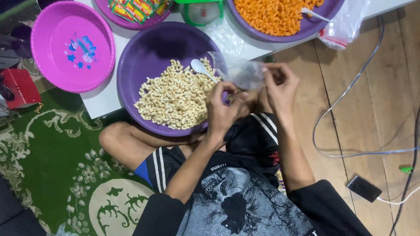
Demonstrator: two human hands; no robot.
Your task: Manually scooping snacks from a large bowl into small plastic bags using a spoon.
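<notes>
Both hands (251,98) pinch a clear plastic bag (238,72), fingers curled.

Around the purple basin (144,57) we find little room: the pink basin (72,46) just beside it on one side, the orange-snack basin (284,17) and green scale (201,11) beyond it, our hands at its near rim. Bare wood floor (372,109) lies well apart, crossed by cables (345,96).
</notes>
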